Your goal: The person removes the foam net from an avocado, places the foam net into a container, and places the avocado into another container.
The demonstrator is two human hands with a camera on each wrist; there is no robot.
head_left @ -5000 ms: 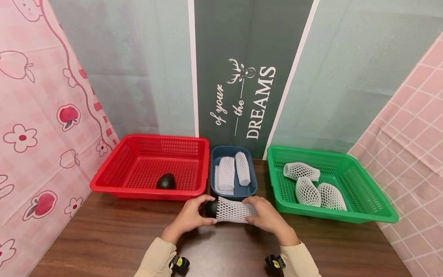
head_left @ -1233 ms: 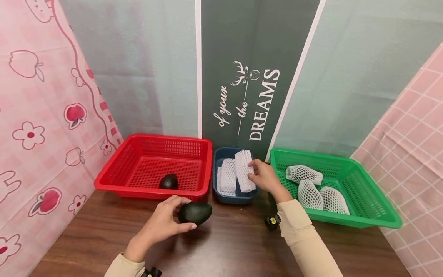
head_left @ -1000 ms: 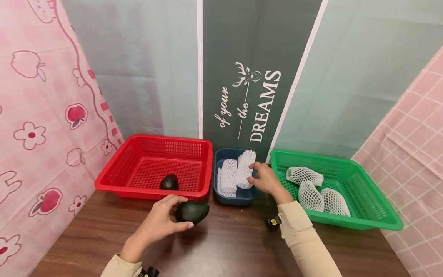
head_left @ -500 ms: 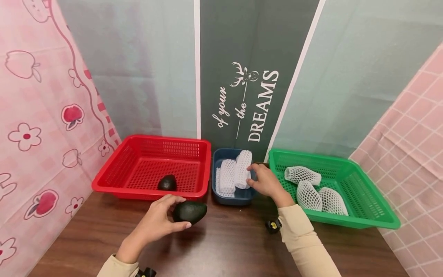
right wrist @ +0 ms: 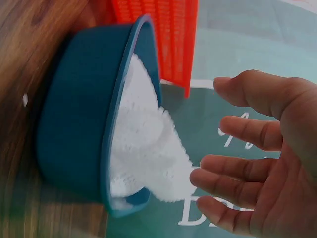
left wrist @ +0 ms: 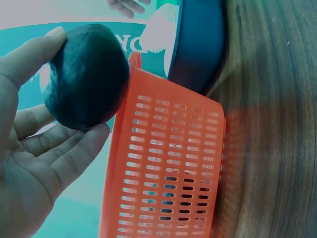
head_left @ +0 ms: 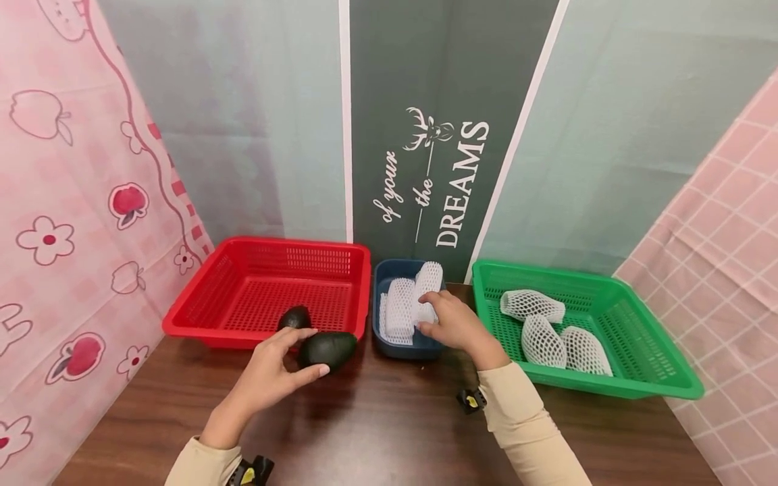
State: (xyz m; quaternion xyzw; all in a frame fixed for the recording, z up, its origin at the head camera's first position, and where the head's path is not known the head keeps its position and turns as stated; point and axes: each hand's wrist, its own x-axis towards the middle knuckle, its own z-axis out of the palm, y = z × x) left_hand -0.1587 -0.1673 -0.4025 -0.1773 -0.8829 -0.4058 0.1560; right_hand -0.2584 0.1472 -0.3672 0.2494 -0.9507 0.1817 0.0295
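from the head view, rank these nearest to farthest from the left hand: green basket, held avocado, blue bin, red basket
1. held avocado: in the left hand
2. red basket: just beyond it
3. blue bin: middle, right of the red basket
4. green basket: far right

Brown wooden table [head_left: 389, 432], grey-green backdrop [head_left: 243, 155], pink patterned side cloths [head_left: 91, 283]

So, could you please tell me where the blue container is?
In the head view, the blue container stands near centre, between the red basket and the green basket.
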